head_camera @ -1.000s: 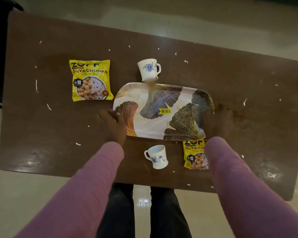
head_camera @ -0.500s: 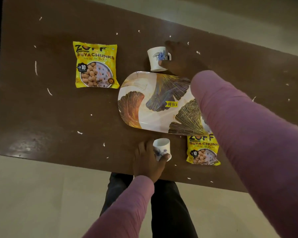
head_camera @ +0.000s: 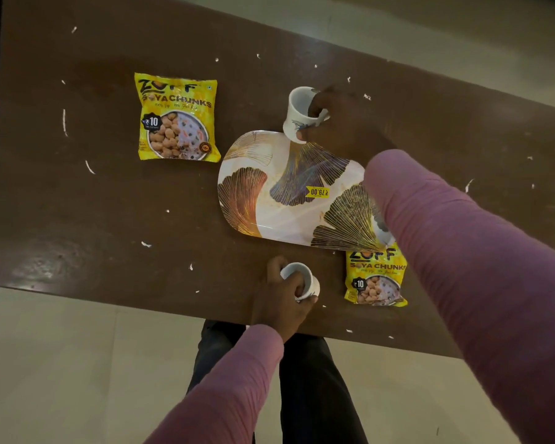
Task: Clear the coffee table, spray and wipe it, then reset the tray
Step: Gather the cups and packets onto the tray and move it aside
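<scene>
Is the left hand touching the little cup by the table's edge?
Touching. The head view shows the left hand curling its fingers round the near mug.

My right sleeve (head_camera: 446,251) hides the tray's (head_camera: 269,200) right end and a corner of the near packet (head_camera: 374,282). My right hand (head_camera: 343,123) covers the far cup's (head_camera: 297,105) handle, and my left hand (head_camera: 279,304) covers the near cup's (head_camera: 303,277) side. The surface (head_camera: 109,203) runs off the top and right edges.

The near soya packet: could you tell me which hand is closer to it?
Left. The left hand grips the near cup beside the packet; the right hand holds the far cup across the tray.
</scene>
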### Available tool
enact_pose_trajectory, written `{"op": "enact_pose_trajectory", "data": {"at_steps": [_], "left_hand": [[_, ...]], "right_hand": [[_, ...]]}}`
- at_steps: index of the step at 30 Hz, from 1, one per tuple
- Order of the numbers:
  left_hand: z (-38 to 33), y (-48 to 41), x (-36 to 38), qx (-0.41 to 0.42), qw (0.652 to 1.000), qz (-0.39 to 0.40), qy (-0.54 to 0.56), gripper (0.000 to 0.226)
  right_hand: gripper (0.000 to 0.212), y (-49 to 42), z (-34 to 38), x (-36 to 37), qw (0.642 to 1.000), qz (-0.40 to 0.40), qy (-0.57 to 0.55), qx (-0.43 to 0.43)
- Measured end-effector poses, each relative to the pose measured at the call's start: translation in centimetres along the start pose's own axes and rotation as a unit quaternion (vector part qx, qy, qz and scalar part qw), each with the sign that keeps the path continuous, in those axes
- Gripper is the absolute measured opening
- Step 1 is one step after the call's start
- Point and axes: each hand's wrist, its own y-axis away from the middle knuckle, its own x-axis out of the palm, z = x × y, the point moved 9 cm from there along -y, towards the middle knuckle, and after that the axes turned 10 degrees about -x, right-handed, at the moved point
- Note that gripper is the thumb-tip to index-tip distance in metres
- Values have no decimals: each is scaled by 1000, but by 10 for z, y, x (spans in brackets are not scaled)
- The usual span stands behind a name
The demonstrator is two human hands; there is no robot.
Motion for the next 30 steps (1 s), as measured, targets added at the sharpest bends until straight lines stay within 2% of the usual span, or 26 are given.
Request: {"op": "enact_pose_trajectory", "data": {"at_steps": [4,6,10,17,19,22,30], "left_hand": [[-42,4,-27,159,981,-97,-52,53],[-61,-2,-39,191,974,-122,-28,66],[-86,-28,-57,221,962,-161,-24,66],[-91,-56,-43,253,954,-144,-75,64],[-89,-61,-40,250,954,-143,-80,62],[-91,-66,-38,252,955,-139,-79,63],[-91,-66,-38,258,953,-138,-81,74]], "right_hand": [[30,34,2,-15,997,-66,15,-41],[28,55,-1,-19,994,-100,2,-47],[36,88,-2,-18,986,-155,17,-61],[79,95,-16,6,987,-154,11,-42],[79,94,-22,13,988,-145,34,-37],[68,92,-27,20,986,-146,76,-39],[62,93,-29,25,984,-165,61,-34]]}}
